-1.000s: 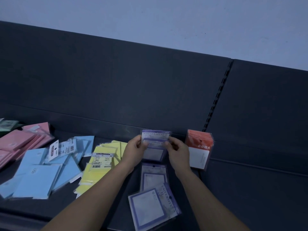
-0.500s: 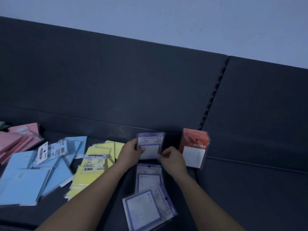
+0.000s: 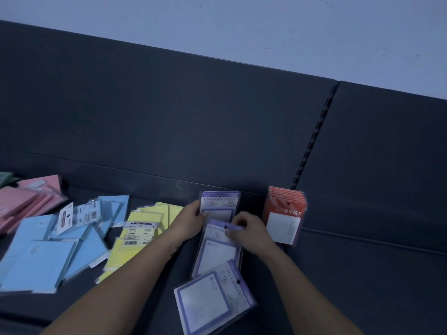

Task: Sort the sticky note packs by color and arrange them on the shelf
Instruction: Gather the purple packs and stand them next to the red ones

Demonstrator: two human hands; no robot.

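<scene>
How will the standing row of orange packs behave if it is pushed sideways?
The orange packs stand upright on their edges, so they would probably topple or fan out rather than slide. Their glossy clear sleeves look slippery, so single packs may slip apart. Each looks thin, likely light.

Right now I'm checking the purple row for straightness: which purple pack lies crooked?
The purple pack nearest the camera: it is turned at an angle and overlaps the middle pack, which lines up squarely with the rear pack.
</scene>
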